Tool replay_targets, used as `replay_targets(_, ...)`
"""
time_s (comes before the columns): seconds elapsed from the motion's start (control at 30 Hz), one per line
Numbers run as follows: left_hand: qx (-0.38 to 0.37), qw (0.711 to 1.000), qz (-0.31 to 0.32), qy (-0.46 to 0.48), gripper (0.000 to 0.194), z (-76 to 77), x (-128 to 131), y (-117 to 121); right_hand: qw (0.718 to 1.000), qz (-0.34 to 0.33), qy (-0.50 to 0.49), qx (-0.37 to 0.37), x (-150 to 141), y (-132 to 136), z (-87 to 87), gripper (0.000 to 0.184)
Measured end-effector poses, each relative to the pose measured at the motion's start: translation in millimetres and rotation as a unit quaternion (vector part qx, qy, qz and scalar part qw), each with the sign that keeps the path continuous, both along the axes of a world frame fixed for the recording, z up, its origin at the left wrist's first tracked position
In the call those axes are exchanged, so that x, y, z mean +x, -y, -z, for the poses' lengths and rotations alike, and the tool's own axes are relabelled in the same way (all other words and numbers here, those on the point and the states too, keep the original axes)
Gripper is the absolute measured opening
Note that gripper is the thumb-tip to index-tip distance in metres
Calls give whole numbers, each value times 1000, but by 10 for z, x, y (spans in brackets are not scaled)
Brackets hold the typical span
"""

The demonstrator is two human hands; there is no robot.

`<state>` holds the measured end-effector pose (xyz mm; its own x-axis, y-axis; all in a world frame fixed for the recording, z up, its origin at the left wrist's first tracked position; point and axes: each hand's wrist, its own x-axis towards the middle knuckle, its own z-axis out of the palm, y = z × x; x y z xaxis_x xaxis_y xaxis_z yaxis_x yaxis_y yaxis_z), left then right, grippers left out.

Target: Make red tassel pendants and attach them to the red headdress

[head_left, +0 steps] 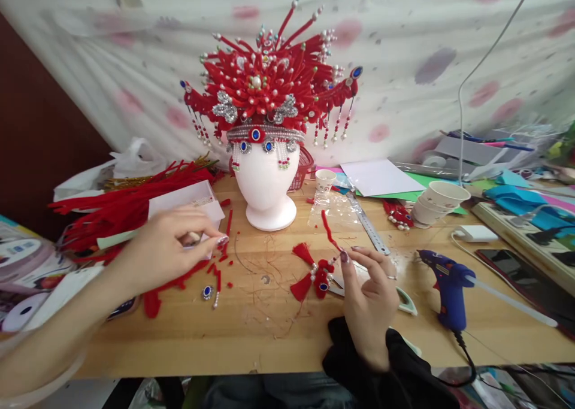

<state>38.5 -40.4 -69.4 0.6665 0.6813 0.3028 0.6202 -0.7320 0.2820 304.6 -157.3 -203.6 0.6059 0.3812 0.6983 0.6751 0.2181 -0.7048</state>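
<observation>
My right hand (371,283) pinches the lower end of a short red chenille stem (329,228), which points up and to the left. My left hand (173,247) hovers over the table's left side beside a white box (179,199); thumb and forefinger are pressed together, and I cannot make out what is between them. Left of my right hand lies a red ornament (322,279) with a blue gem, pearls and tassels. A loose blue gem (207,292) and a short red stem with pearls (217,288) lie below my left hand.
A white foam head (267,187) wears a red beaded headdress (265,85). Bundled red stems (135,193) lie at left. At right are a blue glue gun (449,283), paper cups (438,202), a steel ruler (371,226), scissors (406,301) and a phone (516,271).
</observation>
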Motion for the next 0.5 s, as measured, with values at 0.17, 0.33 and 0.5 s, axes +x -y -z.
replay_targets(0.17,-68,996,38,-52,29,232,330,128,999,7,15,45,-2,11,13,7)
replay_targets(0.33,-100,993,59,-23,25,349,777,91,998,-9,41,52,25,2,57,8)
replay_targets(0.5,-138,989,57,17,37,441,1062,10,998,-21,38,45,36,-2,72,9)
